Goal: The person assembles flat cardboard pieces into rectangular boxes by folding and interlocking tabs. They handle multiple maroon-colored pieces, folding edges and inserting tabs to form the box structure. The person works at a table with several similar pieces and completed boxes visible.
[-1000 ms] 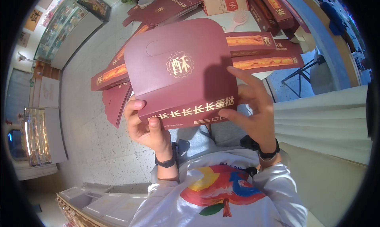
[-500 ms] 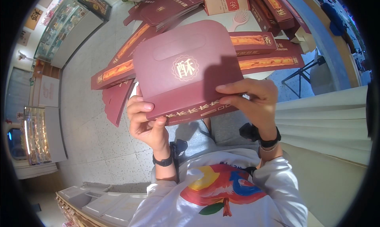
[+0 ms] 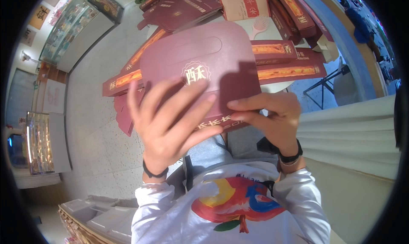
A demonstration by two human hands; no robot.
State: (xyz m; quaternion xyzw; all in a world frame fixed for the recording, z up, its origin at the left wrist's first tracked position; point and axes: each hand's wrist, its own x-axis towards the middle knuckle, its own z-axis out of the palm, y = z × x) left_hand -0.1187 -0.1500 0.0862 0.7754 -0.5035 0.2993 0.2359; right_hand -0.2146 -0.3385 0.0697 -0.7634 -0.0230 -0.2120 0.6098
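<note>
A maroon cardboard box [image 3: 170, 54] with a rounded top flap and a pale round emblem is held up in front of me. My right hand [image 3: 275, 110] pinches its lower right edge between thumb and fingers. Spread wide, the fingers of my left hand [image 3: 166, 129] lie over the box's lower left front, covering part of the emblem and of the printed edge strip. Whether the left palm presses on the cardboard I cannot tell. A cut-out slot outline shows near the top of the flap.
Behind it, a white table [image 3: 275, 87] bears long maroon boxes [image 3: 289, 71] with food pictures, a stack of flat maroon cartons [image 3: 183, 7], a pink hairbrush [image 3: 259, 27] and a cream bag [image 3: 245, 3]. A folding chair [image 3: 345, 82] stands at right, beside a pale curtain [image 3: 349, 129].
My left hand has let go of the box's lower left corner and moved, fingers spread, over its front. My right hand keeps its pinch, and the box has hardly moved.
</note>
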